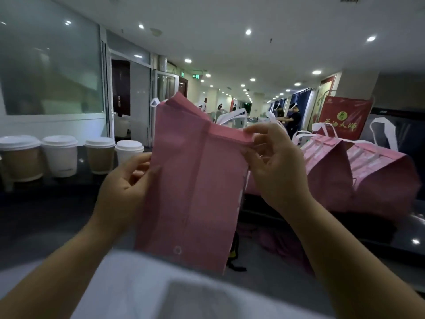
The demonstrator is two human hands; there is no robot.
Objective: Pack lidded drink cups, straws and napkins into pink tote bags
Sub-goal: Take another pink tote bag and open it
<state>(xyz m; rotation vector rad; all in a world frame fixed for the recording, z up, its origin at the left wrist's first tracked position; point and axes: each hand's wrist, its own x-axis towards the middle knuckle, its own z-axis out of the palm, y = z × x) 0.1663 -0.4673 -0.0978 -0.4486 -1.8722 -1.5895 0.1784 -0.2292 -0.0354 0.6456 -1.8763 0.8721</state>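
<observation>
Long hallway-type room with recessed ceiling spots and frosted glass panels on the left, and up front a dark, glossy worktop that mirrors the lights.

Lined up along its far left edge are four lidded cups. They're tapered paper with white domed plastic lids, alternating kraft-brown and plain white, almost touching each other.

Dead center, a pink tote bag is held up in the air over the near edge. It's still folded flat, a matte non-woven fabric with crisp vertical creases and a small round snap near the bottom. The left hand pinches its left edge with curled fingers, and the right hand pinches the top rim at the upper right corner.

Toward the right side of the worktop, two more pink totes stand opened and boxy with white strap handles. A shiny red bag with gold lettering sits behind them.
</observation>
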